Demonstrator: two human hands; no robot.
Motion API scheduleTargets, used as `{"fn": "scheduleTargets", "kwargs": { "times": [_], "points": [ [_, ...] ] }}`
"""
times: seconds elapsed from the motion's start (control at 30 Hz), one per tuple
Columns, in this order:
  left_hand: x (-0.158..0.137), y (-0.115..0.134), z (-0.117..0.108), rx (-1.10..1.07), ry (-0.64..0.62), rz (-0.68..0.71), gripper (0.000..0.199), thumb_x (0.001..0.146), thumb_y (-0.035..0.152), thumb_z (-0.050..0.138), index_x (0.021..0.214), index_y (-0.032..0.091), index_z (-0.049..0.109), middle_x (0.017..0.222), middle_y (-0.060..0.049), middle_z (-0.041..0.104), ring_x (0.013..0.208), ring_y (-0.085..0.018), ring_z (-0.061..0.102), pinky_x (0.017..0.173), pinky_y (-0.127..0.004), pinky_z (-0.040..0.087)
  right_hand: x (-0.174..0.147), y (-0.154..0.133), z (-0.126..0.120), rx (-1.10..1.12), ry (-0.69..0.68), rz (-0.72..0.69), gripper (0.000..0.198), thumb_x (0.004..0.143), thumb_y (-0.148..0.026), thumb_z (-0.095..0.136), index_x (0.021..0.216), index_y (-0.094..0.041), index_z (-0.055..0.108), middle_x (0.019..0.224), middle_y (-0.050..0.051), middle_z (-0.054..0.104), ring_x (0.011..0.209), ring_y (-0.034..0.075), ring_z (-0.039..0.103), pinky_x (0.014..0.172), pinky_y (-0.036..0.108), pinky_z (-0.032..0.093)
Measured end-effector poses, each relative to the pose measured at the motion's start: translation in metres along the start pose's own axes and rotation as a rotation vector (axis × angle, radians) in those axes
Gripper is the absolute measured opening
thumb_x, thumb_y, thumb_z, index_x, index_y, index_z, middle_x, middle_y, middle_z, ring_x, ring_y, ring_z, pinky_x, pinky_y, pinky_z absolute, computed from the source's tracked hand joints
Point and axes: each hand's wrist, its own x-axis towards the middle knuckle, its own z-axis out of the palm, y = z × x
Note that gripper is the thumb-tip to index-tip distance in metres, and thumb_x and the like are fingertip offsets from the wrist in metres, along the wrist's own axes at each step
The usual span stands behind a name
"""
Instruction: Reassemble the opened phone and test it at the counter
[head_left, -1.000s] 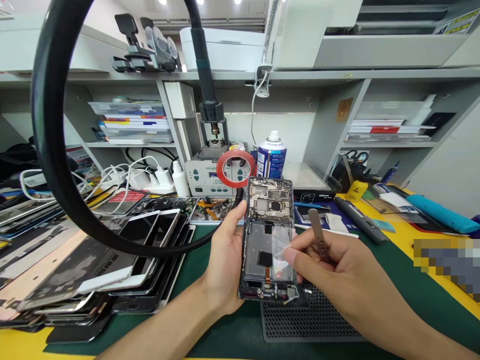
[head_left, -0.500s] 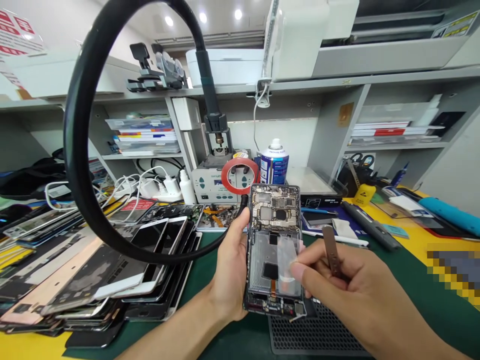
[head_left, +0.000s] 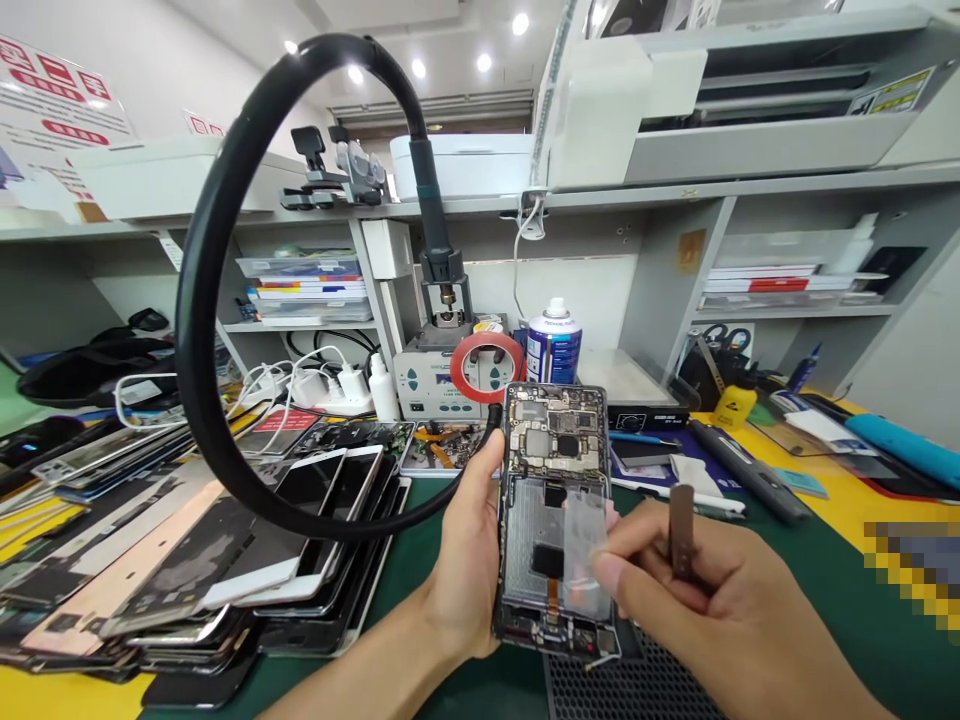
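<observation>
Lighting bright, cool white. I count several ceiling spots [head_left: 418, 68] blown out to white discs at the top of my feed. Lower left shelf bay [head_left: 45, 275] reads dim, in shade. Sheen runs along the black hose [head_left: 196, 270]; pale reflections haze the clear film [head_left: 583, 540]. Wide lens: I see the white machine [head_left: 750, 155] stretched toward the upper right corner. Fine print on the spray can [head_left: 555, 350] is soft. Coarse pixel blocks mask a patch at right.

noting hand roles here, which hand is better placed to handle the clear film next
Probably the right hand: it touches the clear film, while the left hand is busy holding the opened phone.
</observation>
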Motion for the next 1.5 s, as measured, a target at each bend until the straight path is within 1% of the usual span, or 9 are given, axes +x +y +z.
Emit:
{"fn": "scheduleTargets", "kwargs": {
  "times": [0.2, 0.33, 0.47, 0.7, 0.9, 1.07, 1.17, 1.27, 1.5],
  "points": [
    [0.0, 0.001, 0.002, 0.002, 0.031, 0.023, 0.067, 0.094, 0.066, 0.04, 0.123, 0.013, 0.069, 0.099, -0.016, 0.076, 0.101, -0.035, 0.069, 0.088, -0.047, 0.05, 0.001, 0.004, 0.0, 0.055, -0.004, 0.017, 0.033, 0.09, -0.046, 0.056, 0.073, -0.02, 0.066, 0.056, -0.005, 0.036, 0.053, 0.012, 0.031, 0.052, 0.026, 0.03],
    [-0.001, 0.002, 0.001, -0.008, 0.025, 0.009, 0.068, 0.093, 0.067, 0.041, 0.12, 0.012, 0.07, 0.099, -0.016, 0.076, 0.101, -0.035, 0.069, 0.088, -0.046, 0.05, 0.001, 0.006, -0.001, 0.086, -0.014, 0.032, 0.032, 0.09, -0.047, 0.058, 0.074, -0.02, 0.066, 0.057, -0.005, 0.037, 0.054, 0.013, 0.032, 0.054, 0.027, 0.03],
    [-0.001, 0.003, 0.002, -0.002, 0.026, 0.014, 0.068, 0.094, 0.066, 0.04, 0.118, 0.011, 0.071, 0.099, -0.016, 0.076, 0.1, -0.035, 0.069, 0.088, -0.046, 0.05, 0.003, 0.006, -0.002, 0.108, -0.046, 0.044, 0.032, 0.09, -0.046, 0.059, 0.072, -0.02, 0.065, 0.057, -0.005, 0.035, 0.054, 0.012, 0.032, 0.055, 0.027, 0.03],
    [-0.001, 0.003, 0.002, 0.004, 0.047, 0.021, 0.064, 0.093, 0.065, 0.045, 0.126, 0.014, 0.066, 0.102, -0.014, 0.075, 0.099, -0.034, 0.069, 0.087, -0.045, 0.05, 0.004, 0.004, -0.004, 0.173, -0.099, 0.089, 0.033, 0.089, -0.047, 0.061, 0.071, -0.02, 0.061, 0.056, -0.007, 0.032, 0.053, 0.011, 0.029, 0.053, 0.026, 0.026],
    [-0.001, 0.004, 0.003, 0.027, 0.086, 0.015, 0.064, 0.09, 0.066, 0.05, 0.127, 0.015, 0.065, 0.101, -0.013, 0.075, 0.098, -0.033, 0.069, 0.085, -0.043, 0.05, 0.005, 0.004, -0.004, 0.236, -0.092, 0.081, 0.034, 0.086, -0.05, 0.067, 0.072, -0.02, 0.06, 0.053, -0.006, 0.04, 0.048, 0.009, 0.032, 0.048, 0.025, 0.024],
    [-0.002, 0.005, 0.003, 0.038, 0.085, 0.017, 0.063, 0.09, 0.066, 0.051, 0.124, 0.016, 0.067, 0.098, -0.012, 0.075, 0.097, -0.032, 0.07, 0.083, -0.041, 0.051, 0.004, 0.002, -0.004, 0.265, -0.074, 0.059, 0.036, 0.083, -0.05, 0.071, 0.068, -0.019, 0.061, 0.05, -0.006, 0.041, 0.046, 0.008, 0.033, 0.045, 0.024, 0.024],
    [-0.002, 0.005, 0.002, 0.043, 0.094, 0.021, 0.062, 0.09, 0.066, 0.052, 0.122, 0.016, 0.068, 0.096, -0.011, 0.076, 0.095, -0.032, 0.07, 0.081, -0.04, 0.051, 0.005, 0.005, -0.004, 0.319, -0.096, 0.052, 0.036, 0.086, -0.049, 0.07, 0.069, -0.019, 0.06, 0.052, -0.006, 0.04, 0.046, 0.007, 0.032, 0.044, 0.023, 0.021],
    [-0.002, 0.005, 0.002, 0.024, 0.07, 0.01, 0.062, 0.09, 0.066, 0.051, 0.119, 0.015, 0.069, 0.093, -0.011, 0.076, 0.093, -0.032, 0.07, 0.079, -0.038, 0.051, 0.006, 0.012, -0.004, 0.391, -0.145, 0.083, 0.034, 0.088, -0.047, 0.071, 0.073, -0.019, 0.061, 0.055, -0.007, 0.041, 0.047, 0.005, 0.031, 0.044, 0.022, 0.018],
    [-0.001, 0.006, 0.004, -0.005, 0.06, -0.017, 0.061, 0.089, 0.068, 0.052, 0.115, 0.016, 0.071, 0.088, -0.011, 0.075, 0.088, -0.03, 0.071, 0.074, -0.036, 0.051, 0.007, 0.016, -0.004, 0.495, -0.186, 0.135, 0.032, 0.089, -0.045, 0.072, 0.076, -0.018, 0.061, 0.056, -0.005, 0.05, 0.047, 0.004, 0.034, 0.045, 0.02, 0.023]
  ]
}}
